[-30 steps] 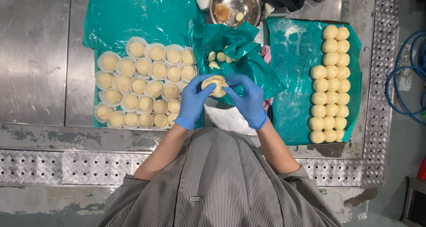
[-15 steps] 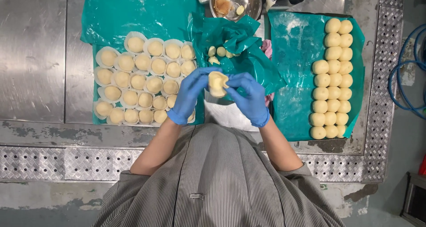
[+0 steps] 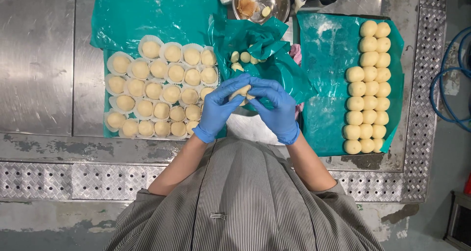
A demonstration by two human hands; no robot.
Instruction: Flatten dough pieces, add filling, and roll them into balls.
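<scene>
Two broad teal plastic sheets cover the steel worktable, one to each side of the person. On the sheet at the person's left sit rows of pale dough balls in white paper cups; on the right-hand sheet bare dough balls stand in close columns. Between them lies a crumpled teal sheet with a few small filling pieces on it, and beyond that a steel bowl holding scraps.

The dough piece is now nearly hidden: a second ago it lay open and flat between the fingertips, half a second ago it was lifted and turned, and now both gloved hands have closed over it (only a sliver of pale dough shows). The left hand wraps it from one side, the right hand from the other, fingers overlapping and pressed together on it, above the table edge near the person's chest. Judging by this, the piece is being pinched shut into a ball.
</scene>
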